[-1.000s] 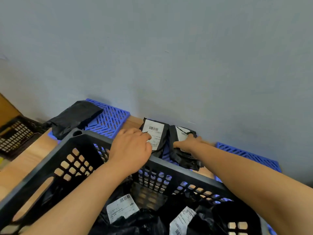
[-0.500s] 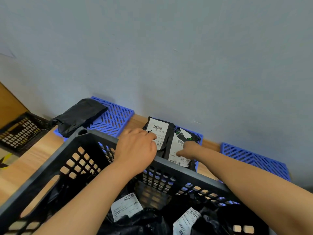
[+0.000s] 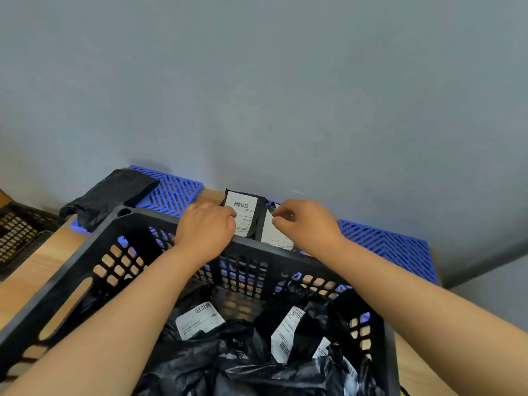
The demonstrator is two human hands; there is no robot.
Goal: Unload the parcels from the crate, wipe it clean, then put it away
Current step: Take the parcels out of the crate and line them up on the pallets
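Left hand: reaches across the far rim of the crate, fingers curled, fingertips against the white label of the left parcel. We cannot tell whether it is pinching the parcel or only touching it.

Right hand: also past the far rim, fingers curled, thumb and forefinger pinching the top edge of the right parcel.

Both parcels are black bags with barcode labels. They stand side by side and touching, just beyond the crate's far rim, with the wall behind them.

Crate: black, perforated walls, on the wooden surface. Inside it we see loose parcels, crumpled black bags, at least three with white labels showing. These lie below and nearer to us than both hands.

Beyond the crate's far-left corner, a black bag lies on a blue grid panel. A second blue panel lies beyond the far-right corner. Well off the crate's left side sits another black crate.
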